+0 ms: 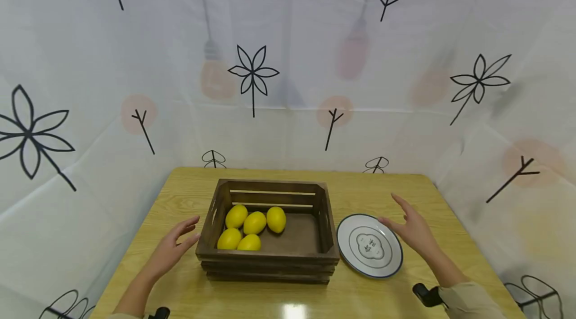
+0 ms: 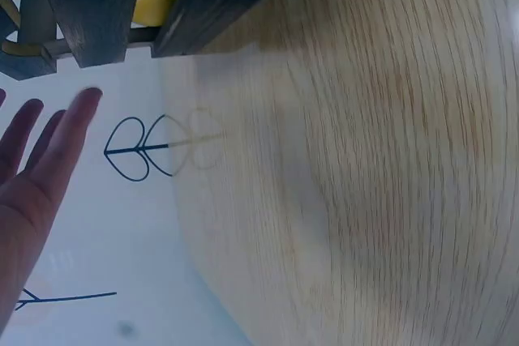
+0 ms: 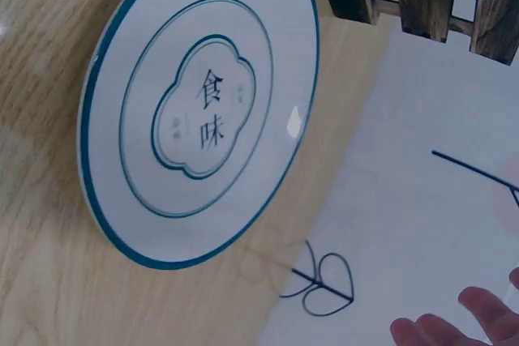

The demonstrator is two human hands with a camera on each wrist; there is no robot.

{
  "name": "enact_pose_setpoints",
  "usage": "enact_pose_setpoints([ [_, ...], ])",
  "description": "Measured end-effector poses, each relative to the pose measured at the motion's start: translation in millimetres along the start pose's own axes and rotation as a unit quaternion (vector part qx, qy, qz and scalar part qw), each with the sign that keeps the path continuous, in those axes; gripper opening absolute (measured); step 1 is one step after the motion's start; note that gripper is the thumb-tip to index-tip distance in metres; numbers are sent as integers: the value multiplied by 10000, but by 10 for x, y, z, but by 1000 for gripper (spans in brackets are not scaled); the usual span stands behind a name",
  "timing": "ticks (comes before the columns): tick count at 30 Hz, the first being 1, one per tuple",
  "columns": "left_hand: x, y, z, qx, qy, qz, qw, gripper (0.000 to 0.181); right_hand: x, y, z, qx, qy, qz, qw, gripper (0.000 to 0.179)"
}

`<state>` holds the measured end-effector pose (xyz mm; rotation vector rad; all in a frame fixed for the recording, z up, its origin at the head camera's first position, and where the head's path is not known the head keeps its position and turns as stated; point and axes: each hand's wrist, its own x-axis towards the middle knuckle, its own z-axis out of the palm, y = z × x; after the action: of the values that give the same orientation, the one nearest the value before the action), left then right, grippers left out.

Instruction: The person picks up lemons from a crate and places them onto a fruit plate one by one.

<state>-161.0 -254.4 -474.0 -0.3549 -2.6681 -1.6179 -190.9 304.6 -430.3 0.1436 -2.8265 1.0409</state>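
A dark brown slatted wooden crate (image 1: 270, 264) stands in the middle of the table, and several yellow lemons (image 1: 254, 222) lie grouped in its left half. To the crate's left is my left hand (image 1: 170, 249), fingers extended toward the crate's side and holding nothing. On the right lies a white plate (image 1: 370, 266) with a blue rim and printed characters at its centre. My right hand (image 1: 416, 229) hovers over the plate's right edge, thumb and fingers spread apart with nothing between them. In the right wrist view, only fingertips (image 3: 486, 313) show at the lower right corner.
The wooden table (image 1: 373, 191) has rounded back corners. A white cloth (image 1: 288, 129) printed with dark plants and pale orange spots hangs behind it and along both sides. Dark straps with small devices (image 1: 427, 295) sit at both wrists.
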Motion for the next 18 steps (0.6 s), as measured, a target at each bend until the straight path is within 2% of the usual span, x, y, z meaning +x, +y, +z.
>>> enact_pose_setpoints([
  [5,20,51,55,-864,-107,-344,9956,49,65,-97,34,222,77,-204,9995,81],
  [9,26,78,96,-912,-102,-571,9941,50,106,-163,76,408,119,-326,9986,80],
  [14,23,106,128,-786,-38,-436,9959,48,182,-240,111,593,140,-434,9972,80],
  [18,17,120,144,-1033,32,-606,9928,48,253,-293,138,756,126,-550,9955,78],
])
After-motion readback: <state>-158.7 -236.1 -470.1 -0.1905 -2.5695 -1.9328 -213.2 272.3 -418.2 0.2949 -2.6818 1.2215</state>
